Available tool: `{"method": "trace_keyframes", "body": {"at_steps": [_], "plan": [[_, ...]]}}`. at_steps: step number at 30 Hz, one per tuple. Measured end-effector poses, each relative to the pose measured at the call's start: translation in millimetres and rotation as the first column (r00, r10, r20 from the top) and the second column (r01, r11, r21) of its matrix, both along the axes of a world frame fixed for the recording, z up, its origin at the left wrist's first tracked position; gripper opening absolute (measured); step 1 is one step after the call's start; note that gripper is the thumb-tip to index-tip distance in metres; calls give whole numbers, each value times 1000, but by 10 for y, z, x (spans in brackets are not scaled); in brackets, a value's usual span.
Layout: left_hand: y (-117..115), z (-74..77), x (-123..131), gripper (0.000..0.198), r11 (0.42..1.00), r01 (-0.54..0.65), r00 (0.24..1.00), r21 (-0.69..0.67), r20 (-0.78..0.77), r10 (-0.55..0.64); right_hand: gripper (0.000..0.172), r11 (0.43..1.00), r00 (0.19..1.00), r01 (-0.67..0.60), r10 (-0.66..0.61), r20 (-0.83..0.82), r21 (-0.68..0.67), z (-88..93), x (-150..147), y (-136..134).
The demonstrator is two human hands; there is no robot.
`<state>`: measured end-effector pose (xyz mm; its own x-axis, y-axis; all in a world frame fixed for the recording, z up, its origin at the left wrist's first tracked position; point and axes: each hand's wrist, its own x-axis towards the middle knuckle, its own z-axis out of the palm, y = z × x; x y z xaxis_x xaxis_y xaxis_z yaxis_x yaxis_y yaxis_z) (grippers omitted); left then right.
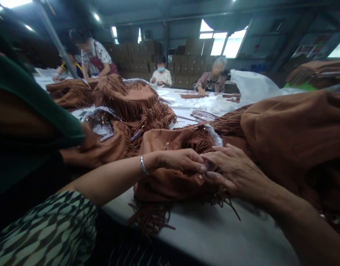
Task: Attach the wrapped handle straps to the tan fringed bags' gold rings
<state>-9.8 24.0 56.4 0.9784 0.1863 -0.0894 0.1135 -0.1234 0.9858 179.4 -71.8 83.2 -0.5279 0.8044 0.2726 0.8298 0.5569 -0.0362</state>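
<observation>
A brown fringed suede-like bag (158,186) with small metal fittings lies in front of me at the table's near edge. Above it, my left hand (185,160), a silver bangle on the wrist, is closed with thumb and fingers pinched together. My right hand (233,168) meets it from the other side, thumb and fingers bent around the same spot. Between the fingertips shows a small purplish piece (210,166), too blurred and covered to name. A fluffy white wrapped strip (213,135) lies on the bag just behind my right hand.
More brown fringed bags (125,92) are heaped left, and a large brown piece (294,125) bulges at right. A green-sleeved person's hand (89,136) rests on the left pile. Several people sit or stand across the white table (183,231); cardboard boxes (183,64) are stacked behind.
</observation>
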Motion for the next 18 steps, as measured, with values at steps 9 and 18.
{"method": "trace_keyframes", "body": {"at_steps": [9,18], "plan": [[-215,55,170,29,752,-368,895,547,-9,445,36,916,691,369,-384,-613,-158,208,232,-1],[-307,-302,910,46,719,57,875,693,-381,298,23,969,-27,50,-241,-970,-242,-455,452,59]]}}
